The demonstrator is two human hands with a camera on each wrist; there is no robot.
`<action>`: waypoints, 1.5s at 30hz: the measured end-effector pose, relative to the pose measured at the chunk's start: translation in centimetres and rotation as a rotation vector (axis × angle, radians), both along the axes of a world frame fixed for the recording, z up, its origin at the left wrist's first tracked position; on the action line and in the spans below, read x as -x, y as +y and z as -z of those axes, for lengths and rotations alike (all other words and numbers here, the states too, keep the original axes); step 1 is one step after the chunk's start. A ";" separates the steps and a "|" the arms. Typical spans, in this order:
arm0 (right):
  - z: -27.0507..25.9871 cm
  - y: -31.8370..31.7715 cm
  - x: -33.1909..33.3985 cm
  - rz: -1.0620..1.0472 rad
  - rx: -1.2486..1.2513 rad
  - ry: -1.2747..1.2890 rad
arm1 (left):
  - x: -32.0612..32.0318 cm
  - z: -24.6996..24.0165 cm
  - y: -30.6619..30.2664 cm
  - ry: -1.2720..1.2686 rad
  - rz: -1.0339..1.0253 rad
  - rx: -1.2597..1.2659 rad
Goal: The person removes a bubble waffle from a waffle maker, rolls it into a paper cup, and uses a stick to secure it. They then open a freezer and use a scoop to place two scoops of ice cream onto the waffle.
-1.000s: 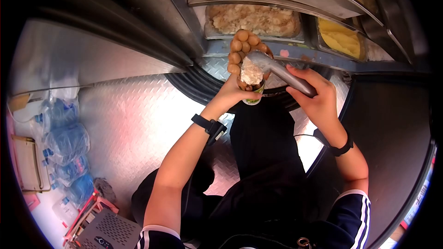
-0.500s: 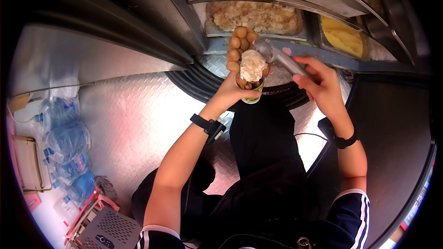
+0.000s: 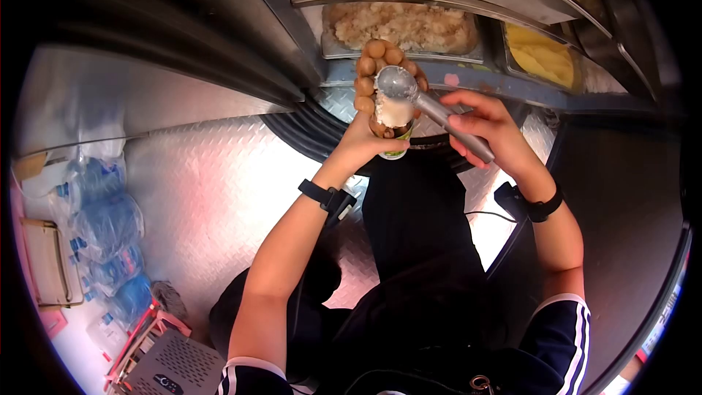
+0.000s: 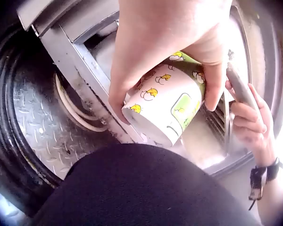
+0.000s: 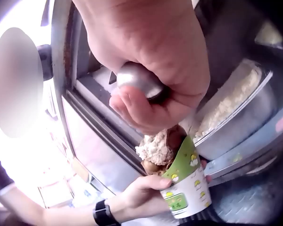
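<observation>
My left hand (image 3: 360, 145) grips a paper cup (image 4: 167, 101), white and green with yellow egg-and-chick prints. A brown bubble waffle (image 3: 365, 86) stands up out of the cup, curled around a pale, lumpy mound of ice cream (image 5: 156, 149). In my right hand (image 3: 491, 130) is the grey metal handle of an ice cream scoop (image 3: 446, 118). The scoop's rounded bowl overlaps the upper part of the ice cream in the head view. From the right wrist, the handle's butt end shows between curled fingers, while the bowl is hidden behind the hand.
Just beyond the cup is a freezer counter holding a tub of pale, chunky ice cream (image 3: 402, 27) and a tub of yellow ice cream (image 3: 540, 57). Thick black hose (image 3: 314, 135) lies coiled on the metal floor below. Water bottles (image 3: 106, 212) stand at the far left.
The scoop swung off the ice cream to the right, baring the rounded mound, then came back over its upper part. The left hand and cup have shifted only slightly.
</observation>
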State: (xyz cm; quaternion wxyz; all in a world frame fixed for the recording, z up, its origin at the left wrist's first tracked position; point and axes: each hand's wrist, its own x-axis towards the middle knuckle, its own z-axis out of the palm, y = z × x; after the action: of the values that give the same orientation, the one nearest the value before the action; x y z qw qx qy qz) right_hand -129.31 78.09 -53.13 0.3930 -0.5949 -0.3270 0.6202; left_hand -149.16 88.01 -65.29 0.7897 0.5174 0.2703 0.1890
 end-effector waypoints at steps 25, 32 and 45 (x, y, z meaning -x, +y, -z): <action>3.4 -1.4 1.3 -0.035 -0.215 0.031 | -0.2 -0.4 -0.3 -0.002 -0.081 0.117; 5.9 -1.1 -1.8 0.041 -0.384 -0.158 | 1.3 1.3 0.0 0.018 -0.098 0.097; 16.3 14.2 -5.4 -0.512 -0.666 -1.246 | 9.1 1.5 -2.2 0.048 -0.183 0.105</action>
State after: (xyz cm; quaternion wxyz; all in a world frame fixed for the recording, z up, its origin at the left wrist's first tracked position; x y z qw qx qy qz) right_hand -123.95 92.24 -69.44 0.1379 -0.5910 -0.7873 0.1088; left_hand -158.28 85.84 -66.77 0.7883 0.4528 0.3450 0.2334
